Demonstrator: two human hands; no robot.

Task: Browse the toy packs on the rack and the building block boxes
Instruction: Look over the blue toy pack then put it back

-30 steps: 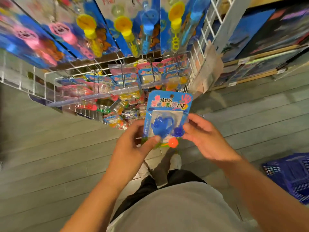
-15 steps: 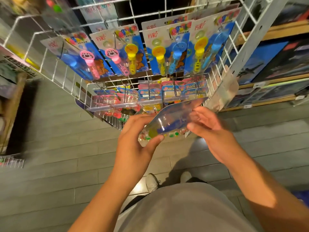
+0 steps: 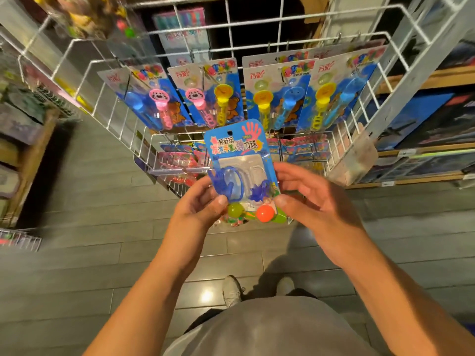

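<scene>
Both hands hold one toy pack (image 3: 240, 163) upright, face to the camera, in front of the rack's (image 3: 108, 104) lower row.

Left hand (image 3: 199, 204): thumb pressed on the pack's front at its lower left corner, fingers curled behind it. Right hand (image 3: 312, 199): thumb tip at the lower right edge, fingers half open along the right side, some hidden behind the card.

Pack: blue card, punched hang hole at the top edge, clear blister with a blue hand-shaped toy, a smaller blue spiky piece, a green ball (image 3: 236, 209) and an orange ball (image 3: 265, 214) along the bottom edge.

Writing: Chinese characters across the card top, partly legible, "超好玩" and "弹力球"; a red hand print in the top right corner; the small print under it is too fine to read.

Wand packs (image 3: 276, 98) hang in the rack's upper row; a red two-character logo sits at each top left corner, too blurred to read with confidence. Dark boxes (image 3: 421, 119) fill the shelves at right, printing unreadable.

Step, by my reading: inspecting one pack. Next move likely calls for lining the hang hole up with a peg in the lower row, then turning right to the boxes.
</scene>
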